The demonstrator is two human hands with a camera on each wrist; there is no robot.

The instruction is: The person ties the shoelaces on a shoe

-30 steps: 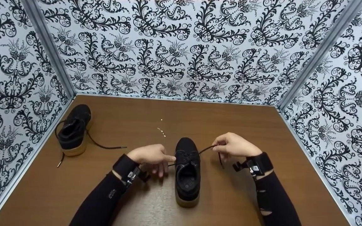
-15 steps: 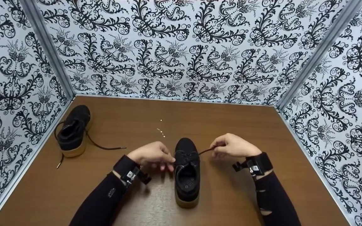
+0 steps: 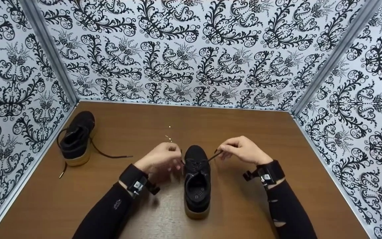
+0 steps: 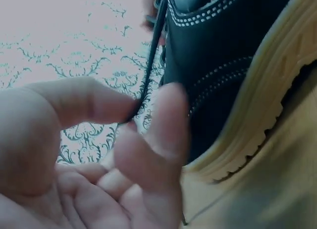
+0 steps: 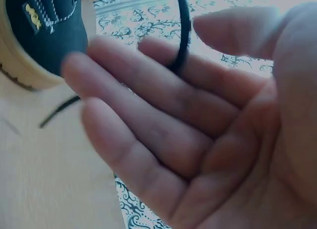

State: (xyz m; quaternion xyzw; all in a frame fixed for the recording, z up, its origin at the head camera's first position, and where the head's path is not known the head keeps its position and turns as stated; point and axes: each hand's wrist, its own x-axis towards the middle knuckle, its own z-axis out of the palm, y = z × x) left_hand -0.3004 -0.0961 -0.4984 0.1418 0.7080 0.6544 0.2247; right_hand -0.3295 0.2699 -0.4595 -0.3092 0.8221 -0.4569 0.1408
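A black low-top shoe [image 3: 197, 205] with a tan sole stands upright on the brown table, toe pointing away from me. On its left side, my left hand [image 3: 162, 157] pinches one black shoelace [image 4: 151, 63] between thumb and forefinger, close to the eyelets. To the right, my right hand [image 3: 242, 151] holds the other lace [image 3: 214, 156] near thumb and forefinger, stretched out from the shoe. In the right wrist view this lace [image 5: 184, 33] runs between thumb and forefinger, the other fingers loosely bent. A loose lace end [image 5: 58, 111] shows beyond those fingertips.
The second black shoe [image 3: 78, 139] stands at the table's far left, its untied lace [image 3: 111, 156] trailing right. Patterned panels [image 3: 184, 59] with grey posts enclose the back and sides. Small bright specks [image 3: 168, 136] lie on the table [image 3: 254, 122] beyond the shoe.
My left hand has moved up slightly along the shoe's left side, its fingers now gathered on the lace. My right hand has shifted a little left and up, toward the shoe.
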